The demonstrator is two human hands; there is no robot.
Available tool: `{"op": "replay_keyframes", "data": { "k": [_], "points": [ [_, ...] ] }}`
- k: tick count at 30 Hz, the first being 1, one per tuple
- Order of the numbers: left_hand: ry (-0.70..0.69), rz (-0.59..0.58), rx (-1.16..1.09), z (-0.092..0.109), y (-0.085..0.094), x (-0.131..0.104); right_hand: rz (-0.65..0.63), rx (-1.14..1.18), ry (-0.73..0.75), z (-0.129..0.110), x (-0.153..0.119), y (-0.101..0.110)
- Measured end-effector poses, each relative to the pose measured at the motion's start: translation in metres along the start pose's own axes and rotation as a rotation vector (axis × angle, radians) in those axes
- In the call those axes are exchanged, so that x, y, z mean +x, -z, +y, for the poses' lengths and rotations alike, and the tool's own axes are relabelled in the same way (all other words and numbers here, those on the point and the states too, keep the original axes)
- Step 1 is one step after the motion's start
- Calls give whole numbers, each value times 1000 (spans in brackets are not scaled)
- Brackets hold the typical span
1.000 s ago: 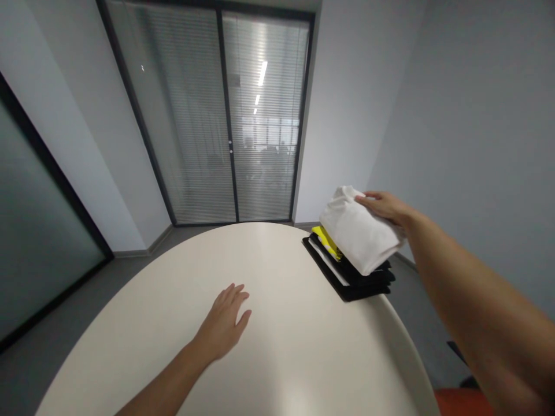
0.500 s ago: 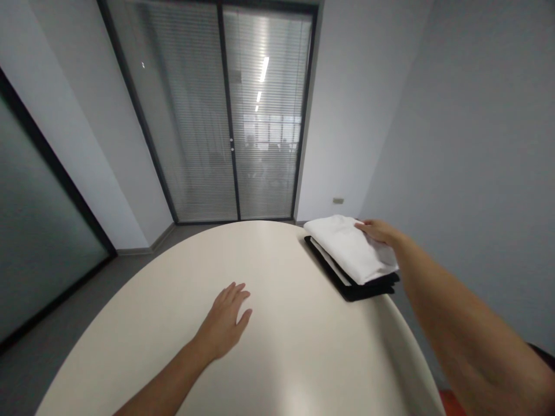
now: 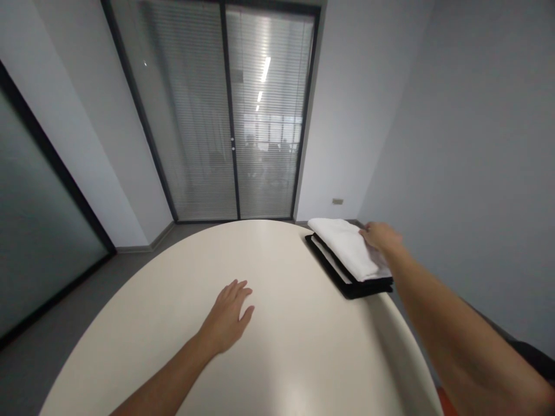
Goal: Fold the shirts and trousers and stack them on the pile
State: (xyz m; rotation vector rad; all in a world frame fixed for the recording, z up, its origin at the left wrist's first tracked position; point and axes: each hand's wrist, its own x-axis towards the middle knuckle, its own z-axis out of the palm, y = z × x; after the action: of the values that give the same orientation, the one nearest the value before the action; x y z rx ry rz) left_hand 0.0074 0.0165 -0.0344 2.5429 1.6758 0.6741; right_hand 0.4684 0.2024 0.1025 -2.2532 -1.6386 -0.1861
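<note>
On the right side of the pale round table (image 3: 277, 260) lies a stack of folded fabric. A folded white cloth (image 3: 342, 245) forms its top layer, over a black folded cloth (image 3: 368, 289) with a white layer showing between dark ones. My right hand (image 3: 381, 236) grips the white cloth at its far right edge; some of the fingers are hidden. My left hand (image 3: 229, 318) rests over the table's middle, left of the stack, palm down with fingers spread. It holds nothing.
The stack reaches the table's right rim. Beyond the table are a glass door with blinds (image 3: 269, 144) and a grey wall (image 3: 468, 162) with a small socket plate (image 3: 337, 201). A dark object (image 3: 535, 358) and something red (image 3: 446, 398) show at lower right.
My right hand has curled more at the white cloth's edge. The cloth has shifted slightly on the stack, its near corner drawn back. My left hand has hardly moved.
</note>
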Motion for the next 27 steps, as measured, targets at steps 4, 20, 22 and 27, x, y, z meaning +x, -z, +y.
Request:
{"op": "replay_keyframes", "data": {
  "k": [4,20,22,27],
  "points": [
    [-3,2,-4,0,0,0,-29,80,187,-28,-7,-2],
    [18,27,4,1,11,10,61,175,401,-113,-74,10],
    [22,32,6,0,16,14,-10,288,449,-139,-106,3],
    [78,40,87,-7,12,14,-349,326,591,-168,-195,-44]
  ]
}}
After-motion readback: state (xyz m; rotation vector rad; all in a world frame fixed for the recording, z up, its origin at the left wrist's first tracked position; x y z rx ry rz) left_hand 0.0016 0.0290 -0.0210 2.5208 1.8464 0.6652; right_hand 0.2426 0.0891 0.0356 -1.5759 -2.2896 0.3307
